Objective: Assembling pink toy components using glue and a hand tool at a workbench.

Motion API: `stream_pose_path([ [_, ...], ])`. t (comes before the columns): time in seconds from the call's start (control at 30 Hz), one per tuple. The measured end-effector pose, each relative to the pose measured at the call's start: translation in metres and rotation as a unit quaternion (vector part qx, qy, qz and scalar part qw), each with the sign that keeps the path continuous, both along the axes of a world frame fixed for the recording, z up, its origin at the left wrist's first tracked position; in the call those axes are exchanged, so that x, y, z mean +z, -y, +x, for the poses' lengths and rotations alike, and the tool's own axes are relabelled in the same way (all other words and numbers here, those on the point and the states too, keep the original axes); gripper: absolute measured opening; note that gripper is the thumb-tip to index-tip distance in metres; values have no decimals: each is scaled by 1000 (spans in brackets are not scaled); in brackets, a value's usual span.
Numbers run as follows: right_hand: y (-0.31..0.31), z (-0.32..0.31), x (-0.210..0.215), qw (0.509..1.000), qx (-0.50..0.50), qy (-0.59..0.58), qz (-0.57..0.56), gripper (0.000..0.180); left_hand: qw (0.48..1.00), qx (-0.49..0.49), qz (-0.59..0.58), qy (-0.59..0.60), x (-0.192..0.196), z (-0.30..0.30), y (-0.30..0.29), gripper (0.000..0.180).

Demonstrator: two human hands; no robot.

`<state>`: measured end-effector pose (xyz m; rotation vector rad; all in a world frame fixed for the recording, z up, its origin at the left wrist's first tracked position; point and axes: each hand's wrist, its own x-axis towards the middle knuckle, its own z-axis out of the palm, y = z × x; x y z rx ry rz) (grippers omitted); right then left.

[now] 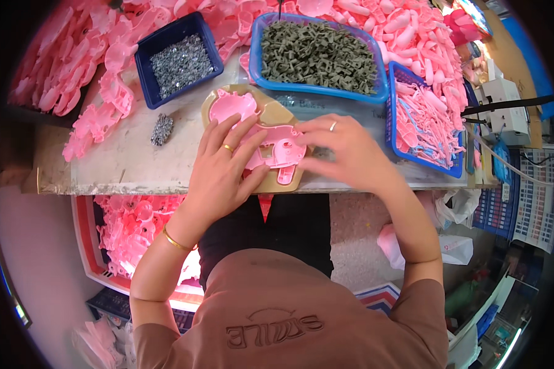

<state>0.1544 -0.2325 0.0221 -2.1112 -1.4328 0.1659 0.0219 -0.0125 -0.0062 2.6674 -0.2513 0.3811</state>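
A pink plastic shell (280, 147) with moulded cut-outs lies in a tan, shaped holding block (274, 114) at the table's front edge. My left hand (224, 160) rests over the shell's left side, fingers spread and stretched across it. At the shell's right end is my right hand (345, 150), slightly blurred. Its thumb and forefinger stand apart at the rim, and I see nothing between them. Whether those fingertips touch the shell is hard to tell.
Behind the block stands a blue tub (320, 58) of dark grey-green small parts. A navy tray (178, 58) holds small metal pieces; a small pile (162, 130) lies below it. At right, a blue basket (425, 120) contains pink and blue strips. Pink shells (55, 67) heap around.
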Motion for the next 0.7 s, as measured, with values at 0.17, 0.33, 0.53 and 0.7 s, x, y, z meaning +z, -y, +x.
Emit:
stream_pose_path([
  [0.17, -4, 83, -5, 969, -214, 118, 26, 14, 1000, 4, 18, -3, 2, 1, 3, 47],
  [0.33, -20, 114, -20, 952, -233, 188, -70, 23, 1000, 7, 23, -3, 3, 2, 5, 44],
  [0.53, -18, 122, -9, 962, -267, 19, -47, 22, 1000, 5, 21, -2, 4, 1, 5, 46],
  [0.7, -12, 85, 9, 864, -190, -430, 182, 16, 998, 11, -54, 41, 18, 12, 9, 49],
])
